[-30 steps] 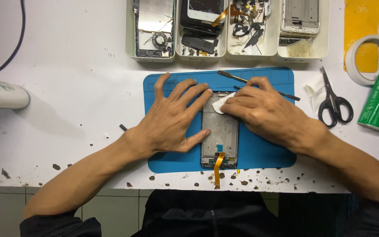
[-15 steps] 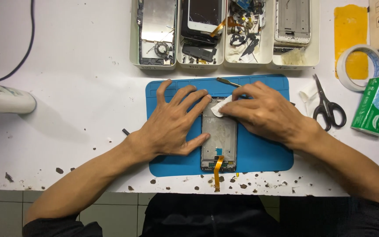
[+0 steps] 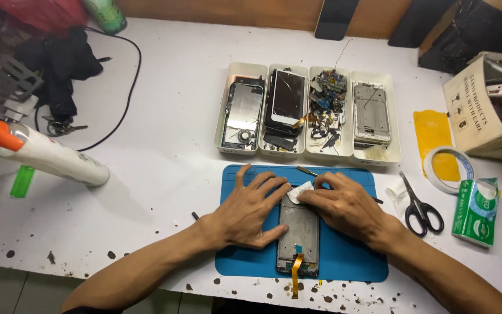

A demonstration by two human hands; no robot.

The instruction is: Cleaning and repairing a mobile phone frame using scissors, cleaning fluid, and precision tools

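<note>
An opened phone frame [image 3: 298,235] lies lengthwise on a blue work mat [image 3: 355,256], with an orange ribbon cable [image 3: 295,273] hanging off its near end. My left hand [image 3: 250,209] lies flat on the mat with spread fingers, its fingertips pressing the frame's left edge. My right hand [image 3: 344,206] presses a small white wipe [image 3: 300,192] against the frame's far end. A thin tool [image 3: 308,171] lies on the mat just beyond my fingers.
Several white trays [image 3: 308,113] of phone parts stand behind the mat. Scissors [image 3: 420,208], a tape roll [image 3: 449,170], a green tissue pack [image 3: 475,212] and a cardboard box [image 3: 483,110] are to the right. A white bottle [image 3: 45,154] and black cable [image 3: 120,104] lie left.
The camera view has shifted and takes in more of the table. Both hands stay on the phone frame, the right one still pressing the white wipe at its far end.
</note>
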